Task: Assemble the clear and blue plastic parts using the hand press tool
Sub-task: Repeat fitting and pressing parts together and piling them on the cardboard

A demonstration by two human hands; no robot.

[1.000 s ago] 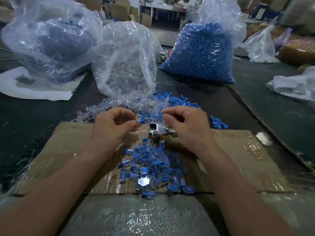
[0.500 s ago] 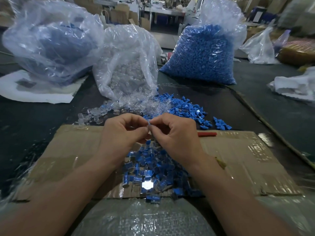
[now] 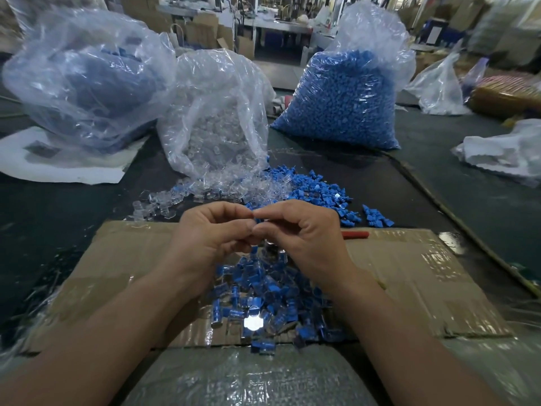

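The small clear and blue plastic parts are lying in three places: a heap of joined blue-and-clear plastic pieces (image 3: 263, 300) is sitting on the flat brown taped cardboard sheet (image 3: 409, 273), while loose clear plastic parts (image 3: 205, 194) and loose blue plastic parts (image 3: 319, 191) are spilling over the dark table (image 3: 58, 224) beyond it. Above the heap, the left hand (image 3: 210, 238) and right hand (image 3: 304, 238) are meeting, fingers curled, thumb and forefinger tips pressing together. Whether a part is being pinched there, I cannot tell. The red handle of the hand press tool (image 3: 354, 235) is lying on the cardboard just right of the right hand. Further back are standing a crinkled transparent bag of clear parts (image 3: 216, 118) and a transparent bag of blue parts (image 3: 342, 101).
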